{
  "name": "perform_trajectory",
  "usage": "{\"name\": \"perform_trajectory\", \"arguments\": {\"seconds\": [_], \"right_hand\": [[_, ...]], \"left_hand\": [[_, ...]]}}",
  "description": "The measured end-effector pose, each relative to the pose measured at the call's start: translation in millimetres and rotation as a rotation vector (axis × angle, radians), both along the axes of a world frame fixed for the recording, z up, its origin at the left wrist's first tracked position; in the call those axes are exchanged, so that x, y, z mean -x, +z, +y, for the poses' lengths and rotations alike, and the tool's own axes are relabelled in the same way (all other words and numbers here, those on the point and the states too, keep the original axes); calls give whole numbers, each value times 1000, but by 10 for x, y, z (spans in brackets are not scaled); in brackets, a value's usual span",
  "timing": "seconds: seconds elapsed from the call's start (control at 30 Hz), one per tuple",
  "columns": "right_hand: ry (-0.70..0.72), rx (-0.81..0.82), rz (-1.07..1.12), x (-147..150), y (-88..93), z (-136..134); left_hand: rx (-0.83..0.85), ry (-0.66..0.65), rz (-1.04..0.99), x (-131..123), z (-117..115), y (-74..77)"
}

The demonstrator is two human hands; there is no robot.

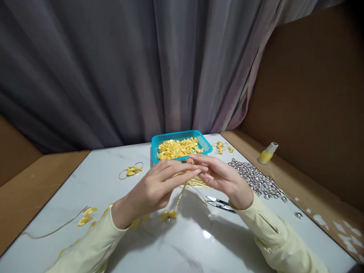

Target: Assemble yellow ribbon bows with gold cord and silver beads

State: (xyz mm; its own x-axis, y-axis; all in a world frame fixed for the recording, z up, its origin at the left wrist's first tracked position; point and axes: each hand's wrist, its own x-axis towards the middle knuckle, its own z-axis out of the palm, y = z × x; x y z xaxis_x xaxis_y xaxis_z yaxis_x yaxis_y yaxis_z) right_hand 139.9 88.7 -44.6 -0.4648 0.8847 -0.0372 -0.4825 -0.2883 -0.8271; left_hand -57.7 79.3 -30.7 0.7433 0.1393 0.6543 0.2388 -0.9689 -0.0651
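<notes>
The left arm (93,240) and right arm (273,231) reached forward and inward. The left hand (150,185) faced palm down, fingers (182,179) stretched out. The right hand (224,176) was turned sideways, its fingertips (196,156) close to the left ones.

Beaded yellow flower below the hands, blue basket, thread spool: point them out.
Beaded yellow flower (173,214): head view, on a petal.
Blue basket (203,143): head view, inner right wall.
Thread spool (265,156): head view, wound yellow thread.
</notes>
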Motion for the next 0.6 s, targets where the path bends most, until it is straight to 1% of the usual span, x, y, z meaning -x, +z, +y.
{"name": "perform_trajectory", "arguments": {"seconds": [0.1, 0.23, 0.3, 0.33, 0.37, 0.43, 0.5, 0.6], "right_hand": [[-7, 38, 59, -6, 22, 3], [-12, 95, 118, -6, 59, -9], [-6, 112, 131, 2, 74, -25], [-2, 118, 133, 8, 79, -35], [2, 121, 132, 16, 82, -45], [11, 118, 121, 36, 82, -67], [19, 97, 105, 58, 75, -89], [19, 41, 76, 91, 62, -121]], "left_hand": [[52, -22, -6, 72, 25, 53], [7, 22, 23, 104, -4, 125], [-5, -3, -3, 82, -42, 140], [26, -40, -39, 69, -64, 144], [91, -85, -84, 58, -86, 149], [314, -147, -166, 45, -133, 165], [594, -126, -212, 39, -184, 194], [992, -59, -308, 19, -254, 244]]}}
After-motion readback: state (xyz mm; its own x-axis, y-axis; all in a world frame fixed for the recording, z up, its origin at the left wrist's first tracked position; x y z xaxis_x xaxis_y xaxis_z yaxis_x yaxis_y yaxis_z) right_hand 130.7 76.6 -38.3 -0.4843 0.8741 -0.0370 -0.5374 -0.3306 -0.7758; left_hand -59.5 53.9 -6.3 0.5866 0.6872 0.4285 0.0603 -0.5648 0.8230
